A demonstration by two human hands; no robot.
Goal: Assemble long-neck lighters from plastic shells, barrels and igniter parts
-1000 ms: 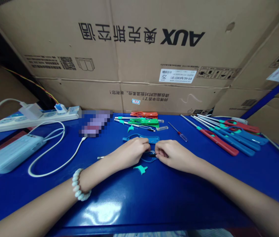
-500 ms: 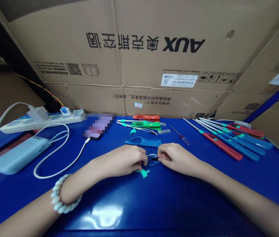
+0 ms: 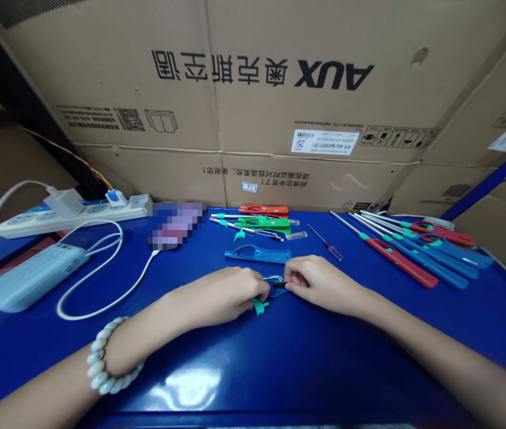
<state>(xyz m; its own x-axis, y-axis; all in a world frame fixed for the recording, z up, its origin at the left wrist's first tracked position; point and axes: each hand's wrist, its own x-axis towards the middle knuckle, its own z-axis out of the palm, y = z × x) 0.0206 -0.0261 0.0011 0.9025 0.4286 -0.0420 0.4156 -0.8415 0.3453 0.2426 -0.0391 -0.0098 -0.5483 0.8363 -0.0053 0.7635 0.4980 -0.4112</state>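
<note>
My left hand [image 3: 244, 291] is closed with bent fingers over the left part of a blue lighter handle half [image 3: 276, 292]. What its fingertips grip is hidden. A green trigger [image 3: 260, 307] lies just below those fingers. From the right, my right hand [image 3: 313, 279] pinches the end of a small black igniter [image 3: 278, 285] over the same blue shell. Thin white wires [image 3: 273, 278] run between the two hands. Behind them lies another blue handle half [image 3: 258, 254], its open oval towards the left.
Farther back are red [image 3: 264, 211] and green [image 3: 267, 224] lighter parts. A screwdriver [image 3: 334, 250] and several long lighters [image 3: 407, 262] lie at right. At left are a phone [image 3: 176, 226], a power bank [image 3: 31, 279] and a power strip [image 3: 134, 208]. A cardboard box [image 3: 253, 107] stands behind.
The view has shifted slightly. Both hands stay at the blue shell, with the black igniter still at my right fingertips. The green trigger sits slightly nearer my left fingers.
</note>
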